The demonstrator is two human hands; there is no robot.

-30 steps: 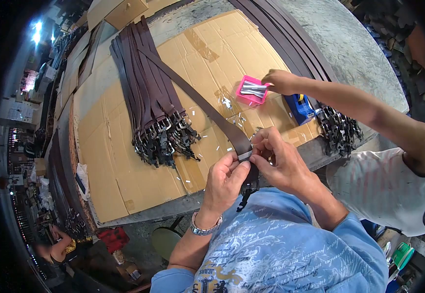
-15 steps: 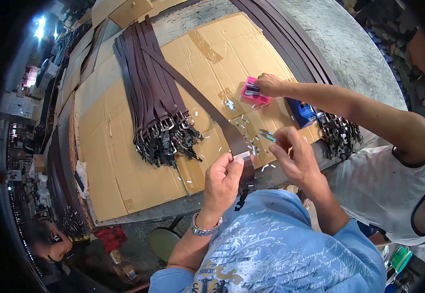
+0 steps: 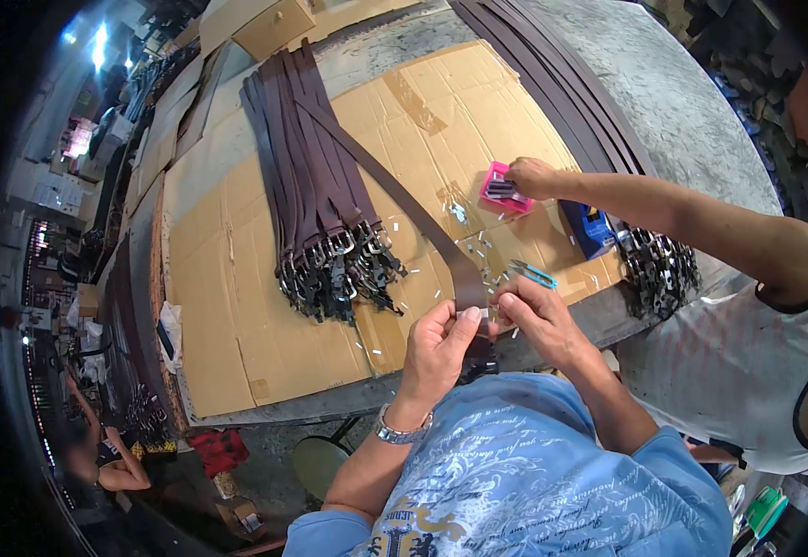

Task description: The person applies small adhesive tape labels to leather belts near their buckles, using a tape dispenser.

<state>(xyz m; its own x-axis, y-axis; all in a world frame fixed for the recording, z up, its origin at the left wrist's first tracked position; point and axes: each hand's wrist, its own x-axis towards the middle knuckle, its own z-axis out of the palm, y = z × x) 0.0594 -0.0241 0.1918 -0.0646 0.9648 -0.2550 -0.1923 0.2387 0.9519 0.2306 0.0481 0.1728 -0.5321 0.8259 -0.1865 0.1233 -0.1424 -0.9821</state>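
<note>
My left hand (image 3: 439,351) pinches a dark brown belt (image 3: 413,206) near its buckle end, the thumb on a small white label (image 3: 471,314). The strap runs up and left across the cardboard to a pile of belts (image 3: 306,158). Beside the label, my right hand (image 3: 543,320) is closed, its fingertips at the belt's right edge. Small thread snips (image 3: 534,274) with a light blue handle stick out above that hand's fingers. The buckle end hangs over the table edge, partly hidden by my left hand.
A co-worker's hand (image 3: 531,177) reaches into a pink tray (image 3: 497,206) at the right. Near it stand a blue dispenser (image 3: 593,232) and more belts (image 3: 566,102). White scraps lie on the cardboard (image 3: 223,306). A stool (image 3: 320,464) stands below the table.
My right hand has moved left and down to the belt beside my left hand, carrying the snips. The view has shifted slightly. The co-worker's hand remains at the pink tray.
</note>
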